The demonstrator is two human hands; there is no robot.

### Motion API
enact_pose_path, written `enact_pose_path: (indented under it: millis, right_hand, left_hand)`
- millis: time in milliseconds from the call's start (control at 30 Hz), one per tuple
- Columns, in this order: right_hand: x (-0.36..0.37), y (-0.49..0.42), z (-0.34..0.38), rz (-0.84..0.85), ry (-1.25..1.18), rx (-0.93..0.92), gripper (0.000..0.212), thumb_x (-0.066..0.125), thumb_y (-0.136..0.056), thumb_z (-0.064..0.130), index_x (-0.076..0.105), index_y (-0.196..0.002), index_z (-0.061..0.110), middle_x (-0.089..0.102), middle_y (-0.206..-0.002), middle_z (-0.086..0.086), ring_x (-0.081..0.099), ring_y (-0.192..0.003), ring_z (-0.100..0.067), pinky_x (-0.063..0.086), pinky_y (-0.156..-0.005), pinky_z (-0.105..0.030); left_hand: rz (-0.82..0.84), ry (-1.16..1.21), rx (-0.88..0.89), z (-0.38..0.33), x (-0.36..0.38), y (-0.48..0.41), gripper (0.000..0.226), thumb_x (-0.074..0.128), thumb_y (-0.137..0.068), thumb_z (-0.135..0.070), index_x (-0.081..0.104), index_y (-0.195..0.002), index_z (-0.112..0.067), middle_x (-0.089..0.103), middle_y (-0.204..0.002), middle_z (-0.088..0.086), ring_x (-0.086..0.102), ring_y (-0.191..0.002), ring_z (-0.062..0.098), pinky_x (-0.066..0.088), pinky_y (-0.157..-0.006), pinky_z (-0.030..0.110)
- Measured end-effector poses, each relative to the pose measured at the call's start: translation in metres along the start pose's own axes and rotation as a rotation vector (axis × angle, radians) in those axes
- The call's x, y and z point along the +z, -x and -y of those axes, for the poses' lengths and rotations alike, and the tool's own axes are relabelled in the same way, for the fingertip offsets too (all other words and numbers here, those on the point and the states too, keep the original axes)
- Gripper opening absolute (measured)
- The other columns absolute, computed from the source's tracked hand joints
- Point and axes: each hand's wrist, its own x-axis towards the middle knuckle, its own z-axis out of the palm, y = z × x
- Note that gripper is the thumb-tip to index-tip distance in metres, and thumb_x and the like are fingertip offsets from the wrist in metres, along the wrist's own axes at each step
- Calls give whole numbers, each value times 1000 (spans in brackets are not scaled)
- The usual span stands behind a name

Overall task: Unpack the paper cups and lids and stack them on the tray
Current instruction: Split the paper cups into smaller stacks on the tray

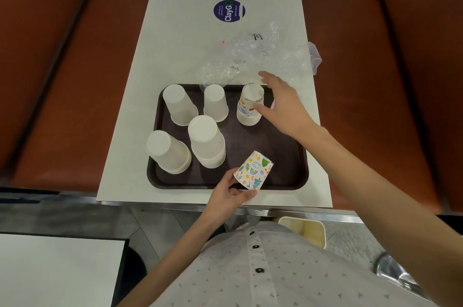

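Left hand point(230, 194) pinches patterned cup point(253, 171), lower centre, over tray point(288, 156) near rim. Right hand point(283, 103) spread wide, holding nothing, thumb at patterned stack point(250, 106), tray's upper right. Four white stacks point(206, 141) standing, centre-left. Wrapper point(250, 56) above looks emptied. Left, I reckon: this cup onto stack; no lids visible.

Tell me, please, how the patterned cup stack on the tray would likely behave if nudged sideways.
The patterned stack is nested paper, so probably light and easily slid across the tray. Standing rim-down, wide end below, it should resist tipping. A firm squeeze would probably dent it.
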Motion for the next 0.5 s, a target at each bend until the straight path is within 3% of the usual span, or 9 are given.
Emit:
enact_pose_path:
  millis: [100, 167, 367, 500]
  right_hand:
    - [-9, 30, 2, -47, -139, 59, 52, 69, -90, 24, 49, -137, 20, 61, -125, 1, 58, -104, -6, 45, -84, -12]
    - [-6, 57, -4, -10, -229, 128, 40, 68, -91, 22, 55, -129, 21, 63, -112, 4, 61, -92, -5, 45, -74, -8]
    - [30, 128, -34, 164, -556, 527, 40, 63, -93, 35, 54, -129, 19, 68, -105, 2, 66, -90, -16, 49, -68, -22]
    - [41, 145, -30, 111, -808, 660, 34, 62, -94, 30, 56, -125, 18, 70, -109, -3, 69, -92, -16, 54, -71, -31]
  left_hand:
    - [7, -12, -6, -1, 1, -3, 57, 77, -83, -15, 44, -126, -33, 62, -126, -8, 69, -87, 10, 52, -67, 21]
    - [14, -31, -3, -2, 2, -6, 57, 77, -82, -18, 44, -126, -34, 62, -126, -10, 69, -88, 14, 52, -68, 22]
    - [30, -71, 9, -3, 7, -13, 62, 78, -82, -18, 44, -133, -27, 63, -126, -7, 68, -94, 25, 55, -72, 24]
    - [46, -93, 15, -5, 10, -17, 58, 78, -82, -19, 46, -127, -35, 63, -124, -7, 67, -98, 30, 56, -74, 29]
